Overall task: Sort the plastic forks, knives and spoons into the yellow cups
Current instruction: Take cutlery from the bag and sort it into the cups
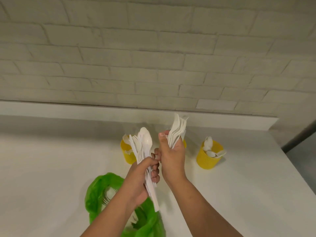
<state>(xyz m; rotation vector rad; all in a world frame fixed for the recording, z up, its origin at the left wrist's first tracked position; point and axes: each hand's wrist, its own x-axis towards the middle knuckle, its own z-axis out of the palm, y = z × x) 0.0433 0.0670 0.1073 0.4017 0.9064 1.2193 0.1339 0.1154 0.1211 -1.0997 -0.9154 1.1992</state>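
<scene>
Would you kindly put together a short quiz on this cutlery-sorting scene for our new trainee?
1. True or false: the rightmost yellow cup holds spoons.
2. What lies on the counter nearest the person? A) a green plastic bag B) a red tray C) a cardboard box
3. Fill in: the left hand grips a cutlery bundle whose foremost piece is a white ____, while the right hand grips a second bundle.
Key: 1 true; 2 A; 3 spoon.
</scene>
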